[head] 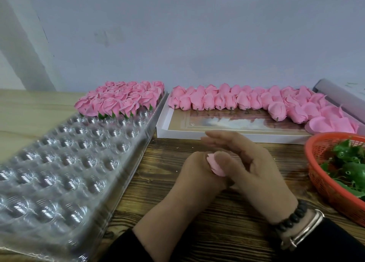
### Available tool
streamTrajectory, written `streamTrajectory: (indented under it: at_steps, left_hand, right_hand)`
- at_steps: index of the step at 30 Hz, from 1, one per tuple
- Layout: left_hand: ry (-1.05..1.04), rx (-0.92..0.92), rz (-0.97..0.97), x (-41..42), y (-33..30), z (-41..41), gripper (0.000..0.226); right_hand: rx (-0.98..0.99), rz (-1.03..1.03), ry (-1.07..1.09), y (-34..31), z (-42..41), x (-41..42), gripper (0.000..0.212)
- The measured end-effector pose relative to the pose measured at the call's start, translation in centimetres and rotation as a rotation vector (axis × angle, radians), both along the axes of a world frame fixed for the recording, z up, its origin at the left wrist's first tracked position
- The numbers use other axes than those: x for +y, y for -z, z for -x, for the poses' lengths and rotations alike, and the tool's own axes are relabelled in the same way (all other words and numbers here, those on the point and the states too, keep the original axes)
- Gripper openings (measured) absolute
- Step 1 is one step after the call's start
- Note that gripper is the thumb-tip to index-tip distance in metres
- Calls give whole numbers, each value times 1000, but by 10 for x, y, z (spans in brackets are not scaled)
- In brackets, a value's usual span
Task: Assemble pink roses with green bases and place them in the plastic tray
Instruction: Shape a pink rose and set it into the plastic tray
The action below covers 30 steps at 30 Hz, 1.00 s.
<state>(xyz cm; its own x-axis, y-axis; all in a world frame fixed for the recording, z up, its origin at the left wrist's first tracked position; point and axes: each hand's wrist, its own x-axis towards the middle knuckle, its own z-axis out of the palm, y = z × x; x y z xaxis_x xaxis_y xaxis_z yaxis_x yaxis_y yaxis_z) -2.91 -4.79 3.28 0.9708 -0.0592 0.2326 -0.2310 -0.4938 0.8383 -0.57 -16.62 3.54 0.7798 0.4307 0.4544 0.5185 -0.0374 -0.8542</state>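
A pink rose (215, 167) sits between my two hands at the middle of the table. My left hand (194, 175) grips it from the left; most of the flower is hidden. My right hand (248, 161) lies over it, thumb pressing on the petals and fingers stretched straight toward the left. No green base shows on this rose. The clear plastic tray (65, 163) lies at the left, its far rows filled with assembled roses (122, 99) on green bases. Loose pink roses (246, 100) lie in a white box (217, 134). Green bases (349, 163) fill a red basket (325, 184).
A dark wooden tabletop (197, 232) lies under my hands. A grey wall rises behind the box and tray. A grey-lilac lid or board (339, 96) leans at the far right behind the roses. My right wrist wears a bead bracelet and a metal band (302, 224).
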Motion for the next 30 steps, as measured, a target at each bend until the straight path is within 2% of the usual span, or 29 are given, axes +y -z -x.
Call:
streamTrajectory:
  at_steps: [3,5,7,11,15,18,21,23,26,28,30]
  left_hand:
    - [-21,-79,-119,-5,4,1,20]
    - [-58,-151,-176,-8,8,1,15]
    - [-79,-167,-122,-10,10,-1,15]
    - [8,-106,-142,-11,7,-3,12]
    - [-23,-99,-242,-16,14,-5,30]
    - [-9,1,-156,-20,13,0,19]
    - [88,51,-101,-14,9,4,23]
    - [93,21,-86,-10,6,4,12]
    - [72,-4,7,-4,1,3,14]
    - [0,-28,15,0,0,1,25]
    - [-103,-51,-68,4,-1,-2,35]
  right_hand:
    - [0,-68,83,3,4,8,27]
    - [-41,15,150,7,7,15,25]
    - [-69,74,179,9,8,18,28]
    - [-75,115,70,5,5,13,36]
    - [-120,253,-55,1,4,7,40]
    - [-63,299,-100,0,4,4,38]
    - [-106,325,-82,2,2,3,36]
    - [-134,321,-77,3,1,3,37]
    - [-177,233,-16,5,0,2,45]
    - [-206,129,57,5,-2,-1,41]
    - [-205,73,121,6,-3,-1,39]
